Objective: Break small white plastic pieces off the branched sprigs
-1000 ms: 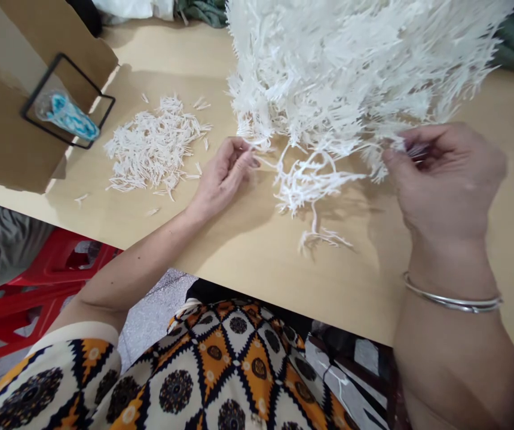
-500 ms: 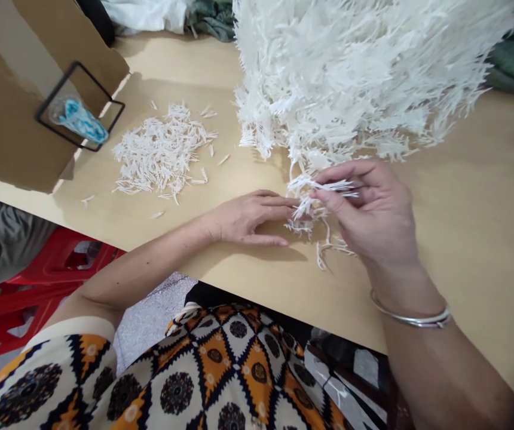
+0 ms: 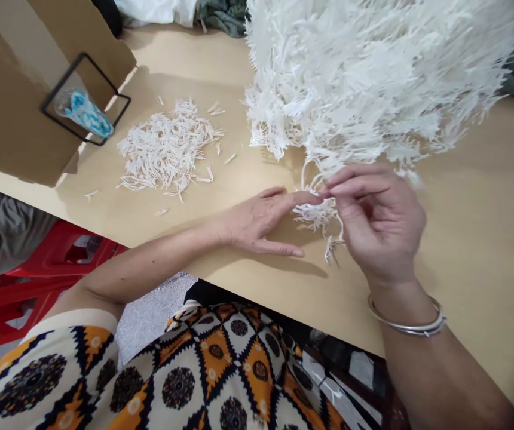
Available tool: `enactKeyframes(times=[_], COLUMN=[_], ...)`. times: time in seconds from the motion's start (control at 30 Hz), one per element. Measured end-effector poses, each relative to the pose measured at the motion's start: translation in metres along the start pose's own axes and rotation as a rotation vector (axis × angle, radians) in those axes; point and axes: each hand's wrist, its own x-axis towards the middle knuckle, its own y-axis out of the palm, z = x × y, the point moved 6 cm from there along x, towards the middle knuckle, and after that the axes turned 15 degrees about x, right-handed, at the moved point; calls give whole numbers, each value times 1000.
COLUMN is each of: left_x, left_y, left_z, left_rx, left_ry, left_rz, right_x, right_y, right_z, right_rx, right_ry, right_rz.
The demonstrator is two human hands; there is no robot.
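Pinching a small white branched plastic sprig (image 3: 317,214) between thumb and forefinger, the right hand (image 3: 378,227) hides its stem. The left hand (image 3: 257,222) lies open and flat on the tan table (image 3: 472,239), fingertips touching that sprig. At 12 o'clock a big heap of white plastic branches (image 3: 373,77) is cut off by the frame; at 10 o'clock lie loose white slivers (image 3: 167,149).

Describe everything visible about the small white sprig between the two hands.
The sprig is a small white branched piece, plastic by its look, with thin stems fringed with short spikes. It lies on the table at the foot of the big white heap, one stem trailing toward the table edge. The right hand pinches its upper end; the left hand lies flat, fingertips against it. Whether it joins the heap cannot be told.
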Motion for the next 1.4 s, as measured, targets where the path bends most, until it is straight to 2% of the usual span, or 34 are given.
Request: enactKeyframes(times=[0.1,0.17,0.23,0.3,0.43,0.5,0.57,0.63,0.73,0.8,0.87,0.93,1.0,1.03,1.13,1.2,1.27,1.33,1.4], left_x=[0,-2,-4,-3,-1,-1,-1,-1,2,3,3,3,2,1,-3,-7,-12,-14,-11], left_y=[-11,-18,-22,-25,-21,-17,-14,-11,-8,-6,-6,-5,-1,0,-5,-19,-32,-37,-33], left_z=[7,14,20,21,19,18,15,12,4,-2,-5,-7,-10,-11,-15,-8,8,23,33], left_rx=[-113,-150,-157,-129,-69,-76,-92,-104,-104,-91,-90,-76,10,86,311,325,254,178,107], left_ry=[-111,-220,-289,-290,-217,-173,-122,-66,34,103,144,165,197,222,239,108,-123,-317,-396], left_rz=[-109,-207,-278,-306,-258,-237,-225,-193,-63,24,55,40,10,-18,-208,-413,-571,-598,-501], right_x=[0,-2,-4,-7,-7,-7,-6,-3,0,1,1,-2,-5,-7,-9,-9,-9,-10,-12], right_y=[-10,-17,-27,-37,-52,-59,-63,-64,-54,-37,-13,7,15,15,8,3,2,2,4], right_z=[-2,-2,-1,-3,-31,-48,-56,-50,-26,-11,-5,-10,-20,-26,-40,-45,-45,-43,-41], right_rx=[-22,-125,-259,-382,-529,-476,-427,-392,-285,-241,-267,-296,-309,-304,-248,-173,-113,-93,-108], right_ry=[-93,-110,-128,-113,56,154,183,119,-77,-160,-148,-74,24,68,174,226,258,269,277], right_rz=[-199,-308,-397,-429,-307,-272,-277,-333,-422,-352,-138,79,204,226,255,252,266,296,324])
